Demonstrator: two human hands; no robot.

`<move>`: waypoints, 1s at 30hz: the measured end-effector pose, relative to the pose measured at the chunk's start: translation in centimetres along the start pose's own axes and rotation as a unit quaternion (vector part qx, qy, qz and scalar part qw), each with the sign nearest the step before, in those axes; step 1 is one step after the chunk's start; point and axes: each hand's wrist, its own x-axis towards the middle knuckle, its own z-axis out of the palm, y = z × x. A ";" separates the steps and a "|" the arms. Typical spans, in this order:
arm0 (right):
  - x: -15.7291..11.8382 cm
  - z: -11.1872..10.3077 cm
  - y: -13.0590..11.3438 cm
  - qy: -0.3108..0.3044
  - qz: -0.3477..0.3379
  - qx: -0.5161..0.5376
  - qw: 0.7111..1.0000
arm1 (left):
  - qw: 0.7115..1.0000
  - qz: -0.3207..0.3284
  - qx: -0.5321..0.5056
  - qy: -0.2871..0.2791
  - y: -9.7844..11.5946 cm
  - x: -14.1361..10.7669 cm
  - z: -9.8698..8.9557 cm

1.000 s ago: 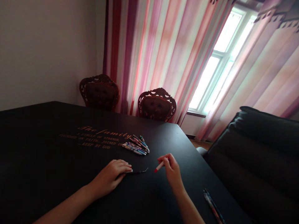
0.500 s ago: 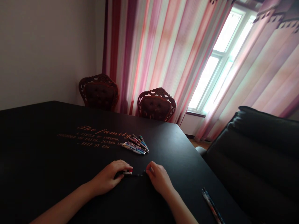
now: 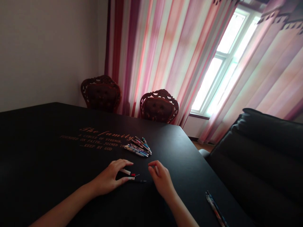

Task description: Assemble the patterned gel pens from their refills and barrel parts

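Note:
My left hand rests low over the table with thumb and fingers spread apart. Between them lie a white pen barrel and a short red piece with a thin tip. By the thumb is a second pen, with a white part and a dark tip end; whether the thumb presses on it is unclear. My right hand is just to the right of these pens, its fingers curled in toward the thumb. Anything inside its fingers is too small or hidden to name.
A pile of colourful pens lies farther back on the black table, beside gold lettering. Two more pens lie near the right edge. Carved chairs stand behind, and a dark leather sofa is on the right.
My left fingers have spread from their closed grip, and the pen parts lie apart beneath them. My right hand's fingers have lifted slightly and curled, away from the dark tip.

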 end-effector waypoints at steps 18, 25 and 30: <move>1.3 -2.6 2.8 0.085 0.118 0.294 0.945 | 0.992 -0.079 -0.014 0.092 -2.8 1.0 -0.3; 1.2 -1.9 2.9 0.020 0.072 0.181 0.981 | 0.996 -0.041 0.062 0.047 -2.2 0.9 -0.7; 0.7 -1.7 2.5 -0.026 -0.008 -0.071 0.997 | 0.995 -0.027 0.092 0.021 -1.8 0.8 -0.7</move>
